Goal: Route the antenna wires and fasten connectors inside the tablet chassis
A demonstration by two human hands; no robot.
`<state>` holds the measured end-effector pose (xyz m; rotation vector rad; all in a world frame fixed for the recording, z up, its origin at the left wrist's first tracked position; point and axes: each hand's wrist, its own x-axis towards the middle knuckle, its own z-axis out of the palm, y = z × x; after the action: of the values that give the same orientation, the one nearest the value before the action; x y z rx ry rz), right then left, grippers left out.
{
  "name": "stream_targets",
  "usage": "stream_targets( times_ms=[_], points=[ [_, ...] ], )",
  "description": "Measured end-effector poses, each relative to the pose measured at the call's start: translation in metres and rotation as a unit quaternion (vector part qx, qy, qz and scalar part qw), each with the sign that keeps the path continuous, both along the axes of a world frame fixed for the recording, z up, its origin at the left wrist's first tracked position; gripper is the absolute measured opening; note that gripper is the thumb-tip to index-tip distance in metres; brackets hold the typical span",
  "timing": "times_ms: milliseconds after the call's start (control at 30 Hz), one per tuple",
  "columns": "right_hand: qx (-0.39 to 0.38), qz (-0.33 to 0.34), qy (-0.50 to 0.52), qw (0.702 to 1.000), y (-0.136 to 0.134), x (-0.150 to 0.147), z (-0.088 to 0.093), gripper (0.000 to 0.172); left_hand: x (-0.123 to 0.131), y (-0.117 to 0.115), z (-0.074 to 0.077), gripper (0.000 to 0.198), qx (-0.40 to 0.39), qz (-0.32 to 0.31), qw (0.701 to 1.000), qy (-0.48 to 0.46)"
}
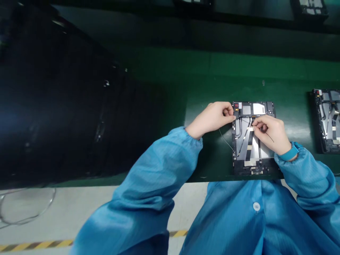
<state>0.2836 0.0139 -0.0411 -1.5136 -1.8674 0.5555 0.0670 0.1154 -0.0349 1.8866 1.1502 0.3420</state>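
Note:
An opened tablet lies back-up on the green belt, its grey shielding, black strips and boards showing. My left hand is closed at the tablet's upper left corner, fingertips pinching a thin wire that trails off the left edge. Over the tablet's middle, my right hand is curled shut, pinching another thin dark wire near the top board. Both arms wear blue smock sleeves, with a blue band on the right wrist.
A second opened tablet lies on the belt at the right edge. A large dark panel covers the left side. More devices sit far back. Below are pale floor, a loose cable and a yellow-black stripe.

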Motion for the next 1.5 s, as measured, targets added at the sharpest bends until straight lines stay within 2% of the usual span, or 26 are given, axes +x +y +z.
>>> stream_targets(
  times_ms=[100,200,300,433,533,633,767,867,967,1067,1133,1200,1300,1400,1500],
  points=[
    [0.014,-0.002,0.004,1.000,0.001,0.003,-0.002,0.020,0.004,0.010,0.011,0.011,0.097,-0.078,0.988,0.089],
    [0.021,0.001,0.006,1.000,0.003,0.004,-0.004,0.020,0.013,0.022,0.019,0.014,0.144,-0.174,0.964,0.142],
    [0.014,0.001,0.014,1.000,0.006,0.006,-0.005,0.021,0.021,0.033,0.026,0.016,0.149,-0.244,0.944,0.167],
    [0.000,-0.001,0.019,1.000,0.008,0.007,-0.006,0.021,0.026,0.042,0.032,0.016,0.115,-0.268,0.934,0.206],
    [-0.012,0.006,0.018,1.000,0.008,0.007,-0.005,0.021,0.029,0.042,0.034,0.016,0.100,-0.264,0.932,0.227],
    [-0.024,0.004,0.024,0.999,0.008,0.008,-0.003,0.020,0.034,0.037,0.038,0.018,0.119,-0.261,0.924,0.253],
    [-0.028,-0.081,0.057,0.995,0.015,0.018,0.000,0.018,0.039,0.031,0.043,0.020,0.148,-0.252,0.906,0.306],
    [-0.029,-0.139,0.036,0.989,0.025,0.025,0.001,0.019,0.036,0.024,0.046,0.015,0.176,-0.230,0.903,0.316],
    [0.006,-0.110,-0.066,0.992,0.032,0.025,0.002,0.022,0.032,0.004,0.045,0.017,0.201,-0.169,0.918,0.298],
    [0.029,-0.048,-0.174,0.983,0.031,0.023,0.003,0.025,0.036,-0.028,0.039,0.024,0.177,-0.108,0.935,0.287],
    [0.027,-0.019,-0.199,0.980,0.026,0.022,0.005,0.025,0.044,-0.048,0.034,0.029,0.161,-0.083,0.939,0.292],
    [0.016,0.000,-0.173,0.985,0.020,0.025,0.008,0.024,0.055,-0.062,0.030,0.033,0.157,-0.065,0.939,0.299],
    [-0.015,-0.003,-0.075,0.997,0.014,0.036,0.009,0.020,0.067,-0.067,0.025,0.035,0.150,-0.046,0.941,0.300],
    [-0.059,-0.043,0.029,0.997,0.013,0.049,0.004,0.013,0.068,-0.065,0.024,0.031,0.130,-0.020,0.947,0.293],
    [-0.105,-0.083,0.118,0.984,0.014,0.060,-0.004,0.009,0.062,-0.063,0.023,0.027,0.106,0.003,0.956,0.274]
  ],
)
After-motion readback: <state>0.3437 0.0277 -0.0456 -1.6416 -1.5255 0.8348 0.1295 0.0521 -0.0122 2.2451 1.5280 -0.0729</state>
